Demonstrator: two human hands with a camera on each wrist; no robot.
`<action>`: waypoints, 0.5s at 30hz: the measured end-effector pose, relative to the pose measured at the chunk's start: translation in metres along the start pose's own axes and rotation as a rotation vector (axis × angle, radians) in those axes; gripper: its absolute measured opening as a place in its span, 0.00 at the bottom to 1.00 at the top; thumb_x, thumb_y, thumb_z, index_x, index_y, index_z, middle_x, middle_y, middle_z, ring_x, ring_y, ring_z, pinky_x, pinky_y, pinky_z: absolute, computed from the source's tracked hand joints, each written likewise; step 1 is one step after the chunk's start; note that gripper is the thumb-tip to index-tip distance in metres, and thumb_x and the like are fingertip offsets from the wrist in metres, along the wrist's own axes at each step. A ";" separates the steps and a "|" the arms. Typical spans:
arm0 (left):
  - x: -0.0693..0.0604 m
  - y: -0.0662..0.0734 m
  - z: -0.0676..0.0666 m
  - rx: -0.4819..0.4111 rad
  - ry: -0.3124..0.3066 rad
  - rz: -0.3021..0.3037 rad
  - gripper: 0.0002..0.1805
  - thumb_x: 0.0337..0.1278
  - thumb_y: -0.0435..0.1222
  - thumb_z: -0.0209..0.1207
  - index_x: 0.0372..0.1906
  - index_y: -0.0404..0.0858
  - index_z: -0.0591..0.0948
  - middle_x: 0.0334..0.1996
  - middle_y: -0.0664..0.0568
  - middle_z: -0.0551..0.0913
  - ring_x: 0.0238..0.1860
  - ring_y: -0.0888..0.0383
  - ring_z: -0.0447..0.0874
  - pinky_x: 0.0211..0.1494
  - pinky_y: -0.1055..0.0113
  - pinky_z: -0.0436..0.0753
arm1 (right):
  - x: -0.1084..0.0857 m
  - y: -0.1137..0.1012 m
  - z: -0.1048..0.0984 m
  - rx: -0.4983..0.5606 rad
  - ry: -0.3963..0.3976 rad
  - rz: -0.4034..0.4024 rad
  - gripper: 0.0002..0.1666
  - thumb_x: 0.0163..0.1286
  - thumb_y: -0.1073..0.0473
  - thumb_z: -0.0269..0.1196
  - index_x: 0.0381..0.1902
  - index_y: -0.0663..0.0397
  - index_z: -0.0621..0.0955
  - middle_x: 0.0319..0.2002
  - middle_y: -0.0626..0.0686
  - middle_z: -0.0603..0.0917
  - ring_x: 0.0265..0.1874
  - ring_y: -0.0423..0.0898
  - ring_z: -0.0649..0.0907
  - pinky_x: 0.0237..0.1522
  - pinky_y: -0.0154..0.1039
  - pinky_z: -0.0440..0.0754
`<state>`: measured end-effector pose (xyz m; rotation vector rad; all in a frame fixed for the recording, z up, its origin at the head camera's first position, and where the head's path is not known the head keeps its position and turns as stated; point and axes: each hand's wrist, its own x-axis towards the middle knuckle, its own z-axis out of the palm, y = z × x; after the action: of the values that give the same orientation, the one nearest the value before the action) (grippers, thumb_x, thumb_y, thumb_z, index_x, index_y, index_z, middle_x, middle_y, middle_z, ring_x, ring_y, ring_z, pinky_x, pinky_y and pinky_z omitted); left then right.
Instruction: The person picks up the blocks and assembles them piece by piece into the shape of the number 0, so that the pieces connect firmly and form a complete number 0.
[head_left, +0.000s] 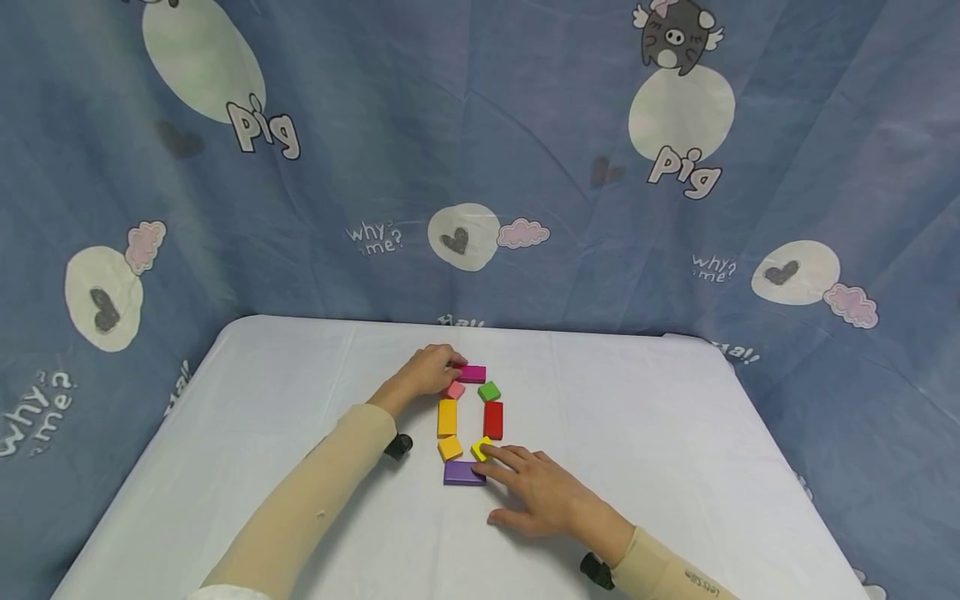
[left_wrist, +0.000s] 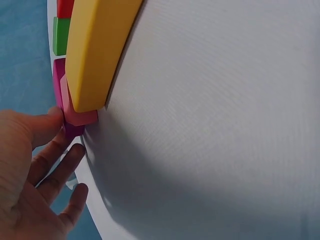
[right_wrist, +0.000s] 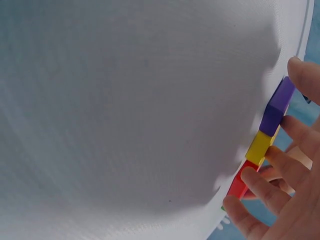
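Coloured blocks form a closed ring on the white cloth. At its far end lies a magenta block (head_left: 472, 374); my left hand (head_left: 431, 369) pinches its left end between thumb and index finger, the other fingers spread. Just below sits a pink block (head_left: 454, 390), close to the thumb. The near end is a purple block (head_left: 461, 473) with a small yellow block (head_left: 480, 451) above its right side. Fingertips of my right hand (head_left: 543, 492) touch these two, its fingers spread and its thumb out to the side.
The ring's left side has a long yellow-orange block (head_left: 447, 418) and a small orange block (head_left: 450, 448). On its right are a green block (head_left: 490, 392) and a red block (head_left: 493, 421). A blue printed curtain (head_left: 480, 150) hangs behind the white table (head_left: 637, 400).
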<state>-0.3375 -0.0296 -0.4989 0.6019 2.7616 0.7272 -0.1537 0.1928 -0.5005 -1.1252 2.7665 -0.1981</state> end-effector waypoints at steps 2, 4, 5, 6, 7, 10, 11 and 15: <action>0.001 0.000 0.000 -0.001 -0.002 0.003 0.17 0.66 0.36 0.59 0.58 0.40 0.82 0.52 0.49 0.82 0.53 0.51 0.77 0.64 0.52 0.70 | 0.000 0.000 0.000 -0.002 -0.001 0.003 0.40 0.67 0.33 0.58 0.74 0.33 0.63 0.74 0.45 0.61 0.68 0.49 0.67 0.58 0.55 0.74; 0.001 -0.001 0.001 0.001 -0.001 0.010 0.17 0.66 0.37 0.60 0.57 0.40 0.82 0.51 0.49 0.82 0.53 0.51 0.77 0.63 0.51 0.70 | 0.000 0.000 0.000 -0.003 0.002 0.000 0.40 0.68 0.33 0.58 0.74 0.33 0.63 0.74 0.45 0.61 0.68 0.49 0.67 0.58 0.56 0.74; 0.001 -0.001 0.002 0.002 -0.003 0.010 0.17 0.66 0.37 0.60 0.58 0.40 0.82 0.51 0.49 0.82 0.53 0.52 0.77 0.64 0.52 0.70 | 0.000 0.000 0.000 -0.005 0.004 -0.002 0.40 0.68 0.34 0.58 0.74 0.33 0.63 0.74 0.45 0.61 0.68 0.49 0.67 0.58 0.56 0.74; 0.001 -0.001 0.002 0.004 -0.005 0.010 0.17 0.66 0.37 0.60 0.58 0.41 0.82 0.51 0.50 0.83 0.52 0.52 0.77 0.64 0.52 0.70 | 0.000 0.000 0.000 -0.006 0.006 -0.004 0.40 0.68 0.33 0.58 0.74 0.33 0.63 0.74 0.45 0.61 0.68 0.49 0.67 0.58 0.56 0.74; 0.001 -0.002 0.003 0.006 -0.005 0.012 0.17 0.66 0.37 0.60 0.58 0.41 0.82 0.51 0.50 0.83 0.52 0.52 0.77 0.64 0.52 0.70 | 0.000 0.000 0.000 -0.008 0.009 -0.007 0.40 0.68 0.34 0.58 0.74 0.34 0.63 0.74 0.45 0.61 0.68 0.49 0.67 0.58 0.56 0.74; 0.000 -0.001 0.003 0.005 -0.008 0.016 0.17 0.66 0.37 0.60 0.57 0.40 0.82 0.51 0.50 0.83 0.52 0.52 0.77 0.64 0.51 0.68 | 0.000 0.000 0.000 -0.010 0.011 -0.011 0.40 0.68 0.34 0.58 0.74 0.34 0.63 0.73 0.45 0.61 0.68 0.49 0.67 0.58 0.56 0.74; 0.000 0.000 0.003 0.002 -0.009 0.015 0.17 0.66 0.37 0.60 0.57 0.40 0.82 0.51 0.50 0.83 0.52 0.52 0.77 0.65 0.50 0.68 | 0.000 0.000 -0.001 -0.011 0.010 -0.011 0.40 0.68 0.34 0.58 0.74 0.34 0.63 0.74 0.45 0.61 0.68 0.49 0.67 0.58 0.56 0.74; -0.002 0.001 0.002 0.003 -0.016 0.019 0.17 0.66 0.37 0.60 0.57 0.40 0.82 0.51 0.50 0.82 0.52 0.52 0.77 0.65 0.49 0.67 | 0.000 -0.001 -0.002 -0.008 -0.001 -0.007 0.40 0.68 0.34 0.58 0.74 0.33 0.63 0.74 0.45 0.61 0.68 0.49 0.67 0.58 0.56 0.74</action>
<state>-0.3350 -0.0287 -0.5000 0.6328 2.7459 0.7195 -0.1537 0.1924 -0.4990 -1.1363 2.7655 -0.1879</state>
